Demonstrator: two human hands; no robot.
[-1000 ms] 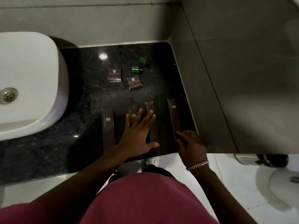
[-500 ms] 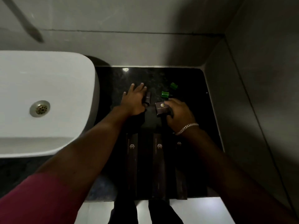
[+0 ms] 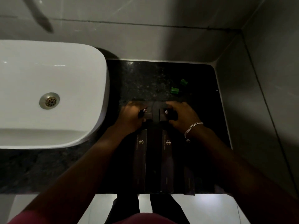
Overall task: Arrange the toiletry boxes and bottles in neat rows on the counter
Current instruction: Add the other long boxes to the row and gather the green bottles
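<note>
Speckled polished stone counter (image 3: pixel 145 81), glossy ceramic basin (image 3: pixel 48 75), matt card boxes (image 3: pixel 140 159), metal bracelet (image 3: pixel 192 128)

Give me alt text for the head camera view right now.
Two hands, left hand and right hand, each grip a small dark box on a black counter, above long dark boxes. Two green bottles lie behind; a white sink sits left.

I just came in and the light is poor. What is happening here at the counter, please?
A person is tidying toiletries on a dark counter beside a white sink. Each hand has a grip on one small box: the left hand on the left box, the right hand on the right box, side by side just beyond a row of long boxes at the front edge. Two green bottles lie loose further back, not yet lined up.
</note>
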